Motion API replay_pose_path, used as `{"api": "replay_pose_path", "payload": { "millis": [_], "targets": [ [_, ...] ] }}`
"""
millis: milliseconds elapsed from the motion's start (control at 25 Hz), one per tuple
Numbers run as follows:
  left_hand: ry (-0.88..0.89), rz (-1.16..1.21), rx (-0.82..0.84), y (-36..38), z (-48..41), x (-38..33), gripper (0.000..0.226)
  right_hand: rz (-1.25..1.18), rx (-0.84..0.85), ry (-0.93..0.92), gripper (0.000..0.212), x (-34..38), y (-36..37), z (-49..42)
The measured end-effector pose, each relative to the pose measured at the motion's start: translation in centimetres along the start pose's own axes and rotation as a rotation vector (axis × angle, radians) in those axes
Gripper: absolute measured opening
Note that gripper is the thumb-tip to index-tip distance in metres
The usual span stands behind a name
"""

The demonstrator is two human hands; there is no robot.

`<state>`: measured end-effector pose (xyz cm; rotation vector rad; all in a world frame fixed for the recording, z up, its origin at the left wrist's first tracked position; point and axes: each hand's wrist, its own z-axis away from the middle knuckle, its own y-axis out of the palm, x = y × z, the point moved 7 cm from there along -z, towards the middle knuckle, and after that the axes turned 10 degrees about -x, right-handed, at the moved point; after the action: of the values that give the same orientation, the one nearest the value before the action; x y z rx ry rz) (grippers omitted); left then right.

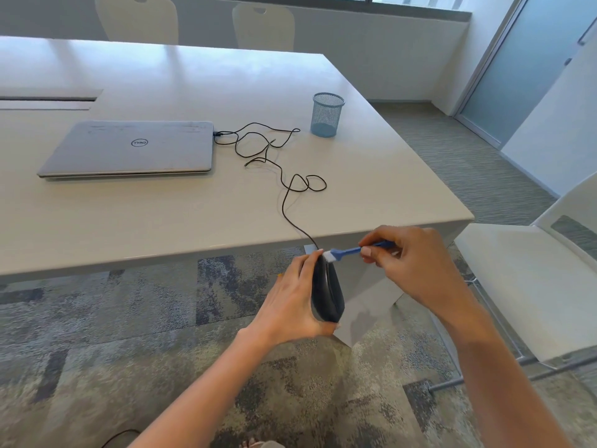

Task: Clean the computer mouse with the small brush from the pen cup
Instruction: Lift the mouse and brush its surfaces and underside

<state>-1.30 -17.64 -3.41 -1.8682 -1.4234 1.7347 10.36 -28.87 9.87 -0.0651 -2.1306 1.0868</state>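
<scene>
Gripping the mouse [327, 292], left-hand fingers [311, 258]; right-hand fingers [371, 252] pinching the brush [349, 252], bristles touching it.

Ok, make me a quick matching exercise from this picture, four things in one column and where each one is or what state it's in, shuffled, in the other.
Things:
1. mouse
2. brush
3. pen cup
4. laptop

Places or states:
A. closed flat on the table
B. standing on the table near its right edge, nothing sticking out of it
C. held in the right hand, white bristles at the mouse's front end
D. held on its side in the left hand, off the table's near edge

Pairs: 1-D, 2-C, 3-B, 4-A
</scene>
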Motion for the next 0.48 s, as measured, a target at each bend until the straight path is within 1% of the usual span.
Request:
{"api": "replay_pose_path", "payload": {
  "millis": [40, 80, 120, 200, 280, 320, 480],
  "targets": [
    [0.0, 0.004, -0.003, 0.0, 0.0, 0.1, 0.122, -0.015, 0.049, 0.012, 0.009, 0.0, 0.5, 0.2],
    [0.001, 0.006, -0.003, 0.0, 0.0, 0.1, 0.122, -0.005, 0.063, 0.029, 0.008, -0.2, 0.9, 0.2],
    [0.003, 0.005, -0.001, 0.0, 0.0, 0.2, 0.122, 0.029, 0.04, 0.045, 0.007, -0.6, 1.0, 0.0],
    [0.004, -0.002, 0.006, 0.2, 0.2, 0.2, 0.123, 0.121, -0.06, 0.051, 0.007, -1.1, 0.5, -0.5],
    [-0.002, -0.005, 0.006, 0.3, 0.2, 0.3, 0.123, 0.133, -0.133, 0.021, 0.008, -1.0, -0.1, -0.5],
    [-0.009, -0.004, 0.005, 0.3, 0.1, 0.5, 0.123, 0.122, -0.134, -0.016, 0.008, -0.6, -0.1, -0.4],
    [-0.047, 0.031, -0.006, 0.4, -0.3, 0.9, 0.126, 0.118, 0.012, -0.162, 0.014, 0.8, 1.4, 1.3]
  ]
}}
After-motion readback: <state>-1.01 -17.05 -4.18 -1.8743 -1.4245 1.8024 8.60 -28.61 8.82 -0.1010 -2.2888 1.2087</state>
